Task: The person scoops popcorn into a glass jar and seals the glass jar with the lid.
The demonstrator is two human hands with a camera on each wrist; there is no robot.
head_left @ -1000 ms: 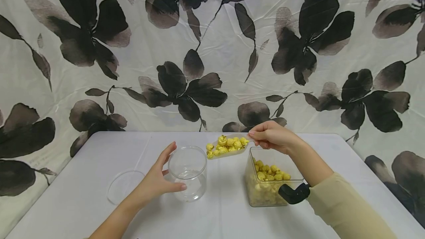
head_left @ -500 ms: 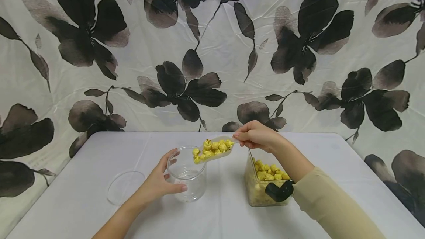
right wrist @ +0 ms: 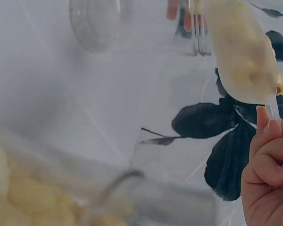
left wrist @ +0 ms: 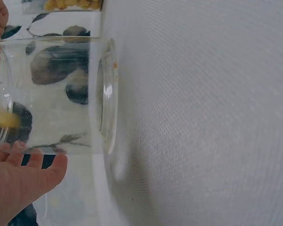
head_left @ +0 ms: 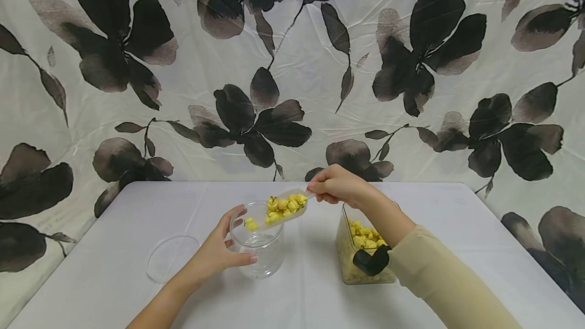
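Observation:
My left hand [head_left: 224, 248] holds a clear round jar [head_left: 267, 258] upright on the table, thumb at the near side and fingers round the far side. My right hand [head_left: 340, 187] pinches the thin handle of a translucent scoop [head_left: 299, 211] loaded with yellow popcorn [head_left: 283, 206]. The scoop tilts down to the left over the jar's mouth. A piece of popcorn [left wrist: 4, 119] shows blurred inside the jar mouth in the left wrist view. From below, the right wrist view shows the scoop [right wrist: 240, 52] with popcorn showing through it.
A clear square container [head_left: 347, 268] of popcorn stands to the right, partly behind my right forearm and a black wrist mount [head_left: 371, 261]. Left of the jar a clear round lid [head_left: 151, 263] lies on the white table [head_left: 306, 298]. A floral cloth [head_left: 320, 65] hangs behind.
My right hand has moved the loaded scoop left from beside the container to over the jar and tipped it. Popcorn has slid toward the scoop's front. My left hand has stayed at the jar.

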